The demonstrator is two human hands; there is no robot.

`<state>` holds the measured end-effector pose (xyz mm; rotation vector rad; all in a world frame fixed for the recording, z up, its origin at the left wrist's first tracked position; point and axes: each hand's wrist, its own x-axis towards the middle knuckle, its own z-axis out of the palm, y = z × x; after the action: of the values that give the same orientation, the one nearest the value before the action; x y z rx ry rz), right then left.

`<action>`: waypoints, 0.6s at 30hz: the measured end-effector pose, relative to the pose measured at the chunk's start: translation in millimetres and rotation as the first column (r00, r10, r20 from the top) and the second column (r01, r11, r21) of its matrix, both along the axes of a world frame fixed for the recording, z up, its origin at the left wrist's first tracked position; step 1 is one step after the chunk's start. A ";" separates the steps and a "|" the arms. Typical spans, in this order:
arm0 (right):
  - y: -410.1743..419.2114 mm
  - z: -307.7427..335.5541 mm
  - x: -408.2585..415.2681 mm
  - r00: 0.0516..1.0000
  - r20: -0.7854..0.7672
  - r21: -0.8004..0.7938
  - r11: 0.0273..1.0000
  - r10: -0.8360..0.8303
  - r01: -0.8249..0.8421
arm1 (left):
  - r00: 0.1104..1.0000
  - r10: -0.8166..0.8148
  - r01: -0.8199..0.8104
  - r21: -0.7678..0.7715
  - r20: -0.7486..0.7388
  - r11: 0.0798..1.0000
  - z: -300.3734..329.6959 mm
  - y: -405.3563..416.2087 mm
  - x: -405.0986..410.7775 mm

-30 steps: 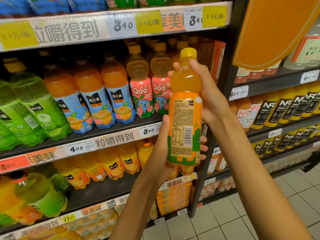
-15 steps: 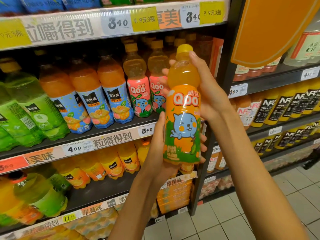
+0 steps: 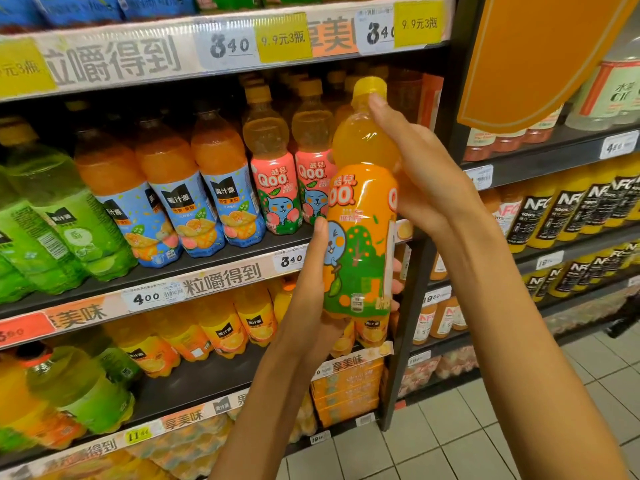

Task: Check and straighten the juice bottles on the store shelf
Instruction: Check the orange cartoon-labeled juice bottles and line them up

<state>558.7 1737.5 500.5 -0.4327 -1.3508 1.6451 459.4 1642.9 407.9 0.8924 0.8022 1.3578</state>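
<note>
- Orange Qoo bottle (image 3: 360, 216) was held upright, off the shelf, in front of the right end of the middle shelf (image 3: 194, 271).
- Left hand (image 3: 311, 296) gripped the bottle's base, thumb lying up the label's left edge, fingertips just showing round the far side.
- Right hand (image 3: 426, 174) was curled round the bottle's shoulder, forefinger reaching up to the neck under the yellow cap (image 3: 370, 85).
- Label front was turned left of the camera; blue cartoon figure and "Qoo" lettering partly in view.
- Two pink Qoo bottles (image 3: 294, 181) stood upright at the shelf front, just left of the held one; more capped bottles behind them, dim.
- Left of those: three blue-label bottles (image 3: 194, 209) with orange juice, then green bottles (image 3: 65, 216) at the frame edge.
- Shelf edges carried price strips (image 3: 221, 45) reading 3.40 and 4.00, with yellow promo tags.
- Lower shelf held yellow juice bottles (image 3: 221, 327); below it, stacked orange cartons (image 3: 346, 393).
- Right bay, past a dark upright post (image 3: 415, 306): rows of NFC bottles (image 3: 568, 206) with black labels.
- An orange sign (image 3: 540, 53) hung top right.
- Floor (image 3: 433, 448) was pale square tile.
</note>
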 end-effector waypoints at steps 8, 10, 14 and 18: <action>-0.6 3.4 -4.7 0.999 0.001 0.042 0.998 -0.052 0.052 | 1.000 0.009 -0.009 0.012 -0.001 1.000 7.1 -5.2 3.1; -1.0 2.9 -5.0 0.990 0.066 0.127 0.985 -0.127 0.118 | 0.996 0.073 -0.073 0.009 -0.047 0.997 8.1 -5.6 1.6; 3.6 0.8 -4.4 0.989 0.138 0.052 0.997 -0.061 0.054 | 0.987 0.113 -0.117 -0.037 -0.113 0.992 8.1 -7.2 3.8; 11.8 -7.8 -3.6 0.994 0.088 -0.200 0.979 0.058 -0.040 | 0.998 0.042 -0.039 -0.080 0.036 0.996 10.5 -10.0 3.7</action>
<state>555.2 1749.3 492.7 -0.6043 -1.2781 1.8285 463.1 1633.0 418.4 0.7898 0.8433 1.3649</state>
